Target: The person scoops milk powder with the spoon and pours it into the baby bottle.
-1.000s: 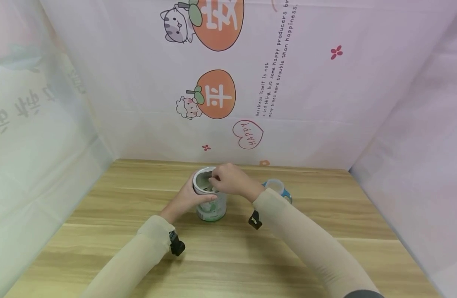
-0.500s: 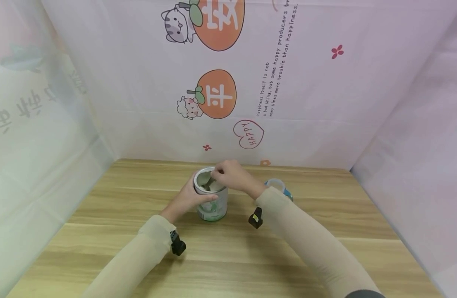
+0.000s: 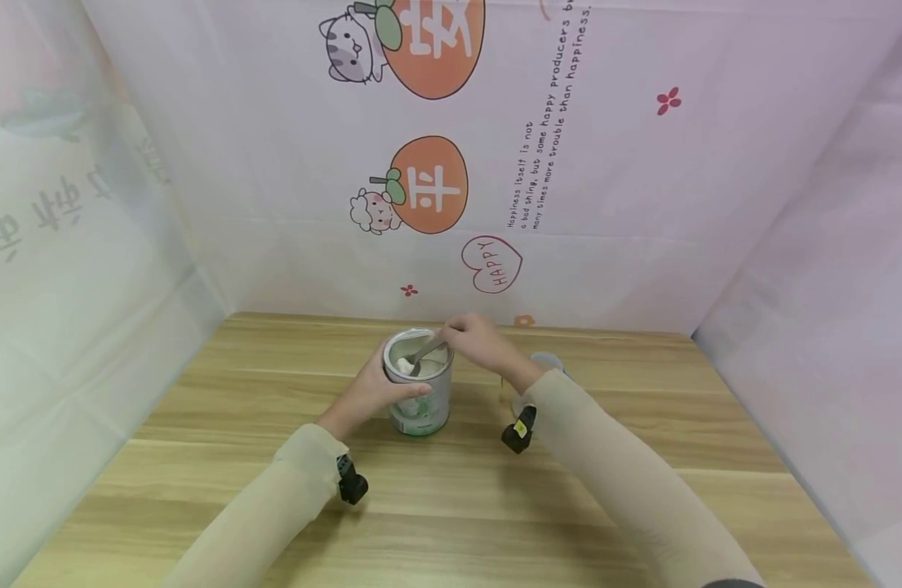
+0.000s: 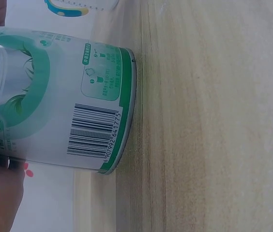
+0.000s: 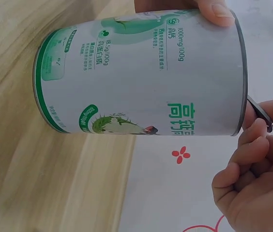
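A white and green milk powder can stands on the wooden table with its top uncovered. My left hand grips it round the left side, the thumb across the front near the rim. Above the rim on the right, my right hand pinches the handle of a metal spoon. The spoon slants down into the mouth of the can, and white powder shows heaped at its bowl. In the right wrist view, the spoon's handle end sticks out between curled fingers.
A clear cup stands to the right of the can, mostly hidden behind the right wrist; its blue and yellow handle shows in the left wrist view. Printed white cloth hangs behind the table's back edge and along both sides.
My right hand has moved from the can's mouth up and to the right, drawing the spoon into view with powder on it. The left hand and the can have stayed in place.
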`<action>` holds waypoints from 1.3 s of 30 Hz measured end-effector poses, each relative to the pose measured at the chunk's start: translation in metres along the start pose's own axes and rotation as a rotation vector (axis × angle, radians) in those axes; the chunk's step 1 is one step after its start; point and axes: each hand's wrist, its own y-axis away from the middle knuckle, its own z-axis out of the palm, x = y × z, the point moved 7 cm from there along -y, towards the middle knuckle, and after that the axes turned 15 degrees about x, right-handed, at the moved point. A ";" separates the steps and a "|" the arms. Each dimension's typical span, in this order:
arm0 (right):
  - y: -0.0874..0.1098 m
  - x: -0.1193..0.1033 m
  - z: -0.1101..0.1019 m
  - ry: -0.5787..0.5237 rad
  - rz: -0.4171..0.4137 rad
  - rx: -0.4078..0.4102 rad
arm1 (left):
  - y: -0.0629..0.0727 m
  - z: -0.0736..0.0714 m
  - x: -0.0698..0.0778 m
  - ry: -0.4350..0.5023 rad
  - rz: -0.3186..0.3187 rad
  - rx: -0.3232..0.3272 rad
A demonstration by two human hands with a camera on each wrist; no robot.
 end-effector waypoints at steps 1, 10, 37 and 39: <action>0.001 0.001 -0.001 -0.015 0.012 -0.002 | 0.000 0.000 -0.001 -0.002 -0.002 0.003; 0.004 0.018 -0.004 -0.147 0.117 0.032 | 0.000 0.000 -0.002 -0.007 -0.004 0.006; 0.012 0.033 -0.010 -0.238 0.194 0.109 | 0.011 -0.001 0.029 -0.007 -0.031 -0.017; 0.013 0.033 -0.010 -0.270 0.200 0.103 | 0.007 -0.001 0.020 -0.006 -0.042 -0.014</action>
